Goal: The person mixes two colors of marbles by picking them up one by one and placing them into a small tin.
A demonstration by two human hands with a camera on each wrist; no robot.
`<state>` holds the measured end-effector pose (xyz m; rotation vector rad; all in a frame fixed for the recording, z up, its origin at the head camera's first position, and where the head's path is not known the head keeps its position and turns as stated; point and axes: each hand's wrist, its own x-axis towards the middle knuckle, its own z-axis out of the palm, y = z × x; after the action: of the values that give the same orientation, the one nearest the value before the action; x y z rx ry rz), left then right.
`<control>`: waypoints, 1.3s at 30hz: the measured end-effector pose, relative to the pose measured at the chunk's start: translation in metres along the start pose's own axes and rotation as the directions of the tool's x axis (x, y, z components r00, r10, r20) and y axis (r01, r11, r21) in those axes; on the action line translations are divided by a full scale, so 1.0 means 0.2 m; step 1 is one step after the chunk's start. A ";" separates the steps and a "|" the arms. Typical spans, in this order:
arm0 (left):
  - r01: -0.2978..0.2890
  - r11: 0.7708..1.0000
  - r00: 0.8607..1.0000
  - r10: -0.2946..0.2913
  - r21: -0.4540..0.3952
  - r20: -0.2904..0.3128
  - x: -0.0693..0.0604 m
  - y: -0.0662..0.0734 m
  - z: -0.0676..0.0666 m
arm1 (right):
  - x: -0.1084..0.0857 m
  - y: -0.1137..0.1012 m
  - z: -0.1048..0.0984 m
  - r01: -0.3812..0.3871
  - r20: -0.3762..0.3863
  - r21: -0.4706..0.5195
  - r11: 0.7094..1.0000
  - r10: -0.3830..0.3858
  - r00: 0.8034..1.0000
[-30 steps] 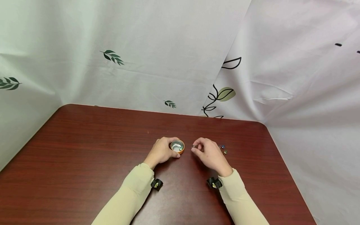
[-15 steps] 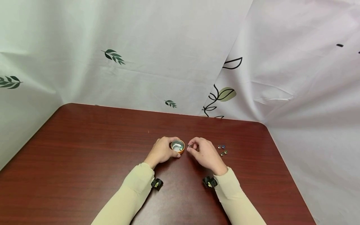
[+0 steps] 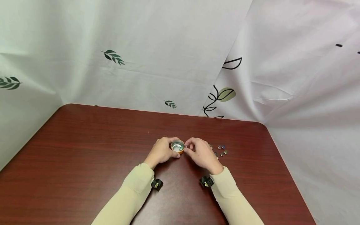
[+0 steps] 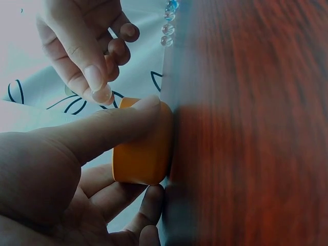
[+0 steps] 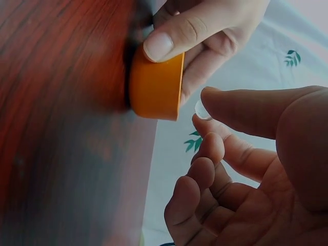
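Clear glass marble (image 5: 201, 109) pinched by right hand (image 3: 202, 153), thumb against forefinger, just beside orange tin (image 5: 156, 87). Left hand (image 3: 161, 150) grips tin upright on table (image 3: 112, 156). Step seems to be loading tin; next move likely calls for clearing rim, then parting fingertips.

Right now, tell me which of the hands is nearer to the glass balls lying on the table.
Right. The right hand is just left of the glass balls, pinching another ball beside the orange cup; the left hand is farther left, gripping that cup.
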<state>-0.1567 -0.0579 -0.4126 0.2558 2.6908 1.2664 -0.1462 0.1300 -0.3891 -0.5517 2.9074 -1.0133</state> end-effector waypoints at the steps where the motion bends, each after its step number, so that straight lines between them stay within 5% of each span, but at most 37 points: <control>1: -0.001 1.000 1.000 0.001 0.002 -0.001 0.00 0.00 0.00 | 0.00 0.00 0.00 0.005 0.000 0.001 1.000 -0.005 1.000; 20: 0.012 1.000 1.000 -0.012 0.012 0.003 0.00 0.00 0.00 | 0.03 -0.02 0.05 0.047 0.031 -0.011 0.999 -0.047 0.998; 39: 0.013 1.000 1.000 -0.013 0.017 0.000 0.01 0.00 0.00 | 0.03 -0.02 0.06 0.005 0.050 -0.005 1.000 -0.005 0.999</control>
<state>-0.1581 -0.0572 -0.4128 0.2405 2.7005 1.2400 -0.1496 0.1174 -0.3951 -0.5758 2.8675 -0.9777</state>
